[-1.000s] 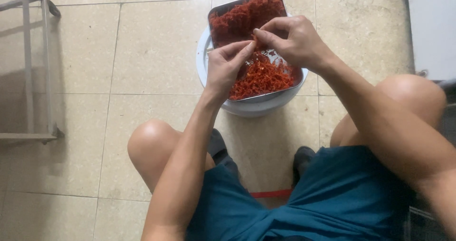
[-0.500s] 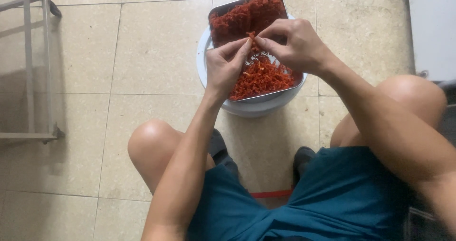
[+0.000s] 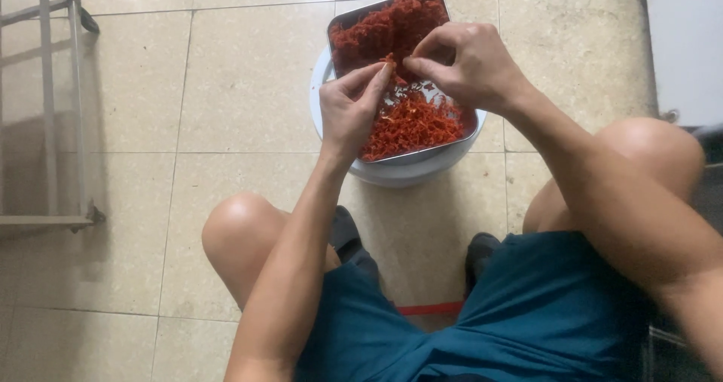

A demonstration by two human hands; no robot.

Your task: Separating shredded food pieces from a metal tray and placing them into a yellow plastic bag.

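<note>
Pinching still, left hand (image 3: 348, 111), right hand (image 3: 463, 62), red shreds (image 3: 410, 118), grip unchanged

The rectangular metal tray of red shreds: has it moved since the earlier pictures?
No. The rectangular metal tray sits on the white round tub as before, matching the same floor tile lines.

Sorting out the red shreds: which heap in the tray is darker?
The far heap, piled dark red at the tray's far end; the near heap is brighter orange-red.

A pale tiled floor (image 3: 226, 88) carries a white bucket (image 3: 399, 173) and metal rack (image 3: 45, 126).
</note>
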